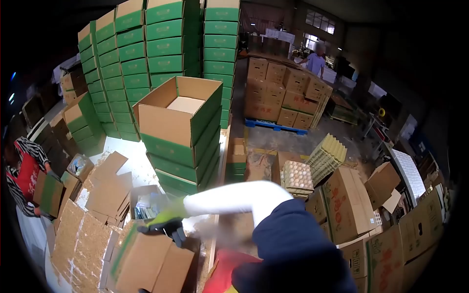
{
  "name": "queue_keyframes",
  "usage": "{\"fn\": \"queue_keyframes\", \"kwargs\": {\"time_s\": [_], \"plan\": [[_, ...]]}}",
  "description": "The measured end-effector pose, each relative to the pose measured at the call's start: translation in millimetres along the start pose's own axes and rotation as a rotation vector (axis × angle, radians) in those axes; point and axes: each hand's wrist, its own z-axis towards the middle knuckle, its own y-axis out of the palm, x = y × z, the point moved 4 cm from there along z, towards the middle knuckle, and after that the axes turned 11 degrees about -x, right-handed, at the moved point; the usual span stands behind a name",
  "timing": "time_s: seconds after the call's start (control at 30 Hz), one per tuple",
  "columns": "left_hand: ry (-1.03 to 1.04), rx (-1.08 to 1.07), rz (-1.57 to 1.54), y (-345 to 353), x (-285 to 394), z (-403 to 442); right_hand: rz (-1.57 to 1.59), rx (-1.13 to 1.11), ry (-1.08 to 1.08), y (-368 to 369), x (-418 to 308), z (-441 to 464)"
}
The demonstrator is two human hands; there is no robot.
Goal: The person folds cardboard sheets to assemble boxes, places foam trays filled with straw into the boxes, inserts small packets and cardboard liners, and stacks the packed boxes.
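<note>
At the lower middle is a brown and green cardboard box (155, 261), with flaps folded over its top. My right hand (168, 225), in a yellow-green and black glove, grips the far edge of this box, fingers bent over the cardboard. What looks like a dark glove tip of my left hand (143, 290) shows at the bottom edge of the view, by the near side of the box; the rest is cut off. Just beyond my right hand stands an open carton (134, 215) of small packets. Boxes filled with shavings (80, 239) lie to the left.
An open box (163, 122) tops a green stack ahead, before taller stacks of green boxes (165, 46). Egg trays (298, 176) and large cartons (349, 202) stand right. A co-worker (27, 171) holds a box at left; another person (316, 61) stands far back.
</note>
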Motion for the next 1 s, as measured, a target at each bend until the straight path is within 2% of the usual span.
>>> {"fn": "queue_keyframes", "kwargs": {"time_s": [0.03,0.07,0.1,0.13,0.23,0.3,0.37,0.4,0.47,0.5,0.53,0.6,0.63,0.7,0.73,0.77,0.83,0.87,0.9,0.93,0.97,1.0], "plan": [[0.011,-0.014,-0.003,1.4,1.2,1.2,0.334,-0.243,-0.119,18.9,-7.1,-23.5],[0.022,-0.026,-0.008,1.4,1.9,2.5,0.424,-0.083,-0.241,33.7,-4.8,-30.5],[0.031,-0.032,-0.013,2.9,2.9,3.3,0.44,-0.094,-0.279,28.2,15.3,-12.8],[0.034,-0.039,-0.014,3.7,3.1,3.4,0.464,0.019,-0.319,31.3,30.9,3.8],[0.042,-0.059,-0.021,6.8,5.6,3.9,0.206,0.268,-0.492,52.6,72.0,46.5],[0.045,-0.067,-0.017,7.2,5.7,4.7,-0.312,0.542,-0.837,64.3,139.8,94.1],[0.038,-0.078,-0.028,11.5,0.7,2.8,-0.599,0.505,-0.474,82.7,194.5,119.6],[0.019,-0.094,-0.045,16.4,-7.7,1.8,-0.675,0.625,-0.429,81.2,215.4,124.0],[-0.121,-0.162,-0.109,26.1,-27.5,-20.4,-0.73,0.463,-0.244,82.1,188.1,104.8],[-0.223,-0.214,-0.176,34.5,-35.6,-35.9,-0.838,0.495,-0.515,63.3,218.4,116.5],[-0.316,-0.264,-0.243,40.4,-36.5,-48.0,-0.724,0.443,-0.309,37.4,254.6,129.5],[-0.512,-0.354,-0.37,47.6,-38.9,-66.9,0.081,0.404,-0.453,34.9,77.9,17.4],[-0.639,-0.422,-0.462,53.9,-38.6,-77.7,-0.032,0.59,-0.532,15.4,67.7,25.6],[-0.88,-0.585,-0.623,57.6,-31.7,-90.8,-0.153,0.626,-0.54,36.8,-1.1,33.7],[-0.7,-0.306,-0.366,63.6,-29.5,-95.8,-0.35,0.619,-0.443,43.6,-1.5,51.0],[-0.761,-0.294,-0.346,61.0,-31.7,-102.8,-0.547,0.595,-0.56,50.1,17.8,75.5],[-0.601,-0.263,-0.343,60.9,-34.8,-101.3,-0.591,0.652,-0.451,62.6,24.2,93.1],[-0.635,-0.242,-0.336,74.8,-52.4,-111.5,-0.657,0.654,-0.47,63.7,18.5,93.5],[-0.721,-0.195,-0.855,99.7,-79.6,-132.3,-0.614,0.645,-0.323,60.0,28.4,94.5],[-0.759,-0.128,-1.375,110.0,-100.7,-150.3,-0.615,0.658,-0.372,60.2,30.4,92.3],[-0.95,0.0,-1.3,85.7,-133.5,-154.3,-0.61,0.682,-0.43,58.9,28.0,92.3],[-1.077,0.282,-1.311,78.0,-180.4,-163.5,-0.614,0.678,-0.447,60.7,22.4,92.5]]}}
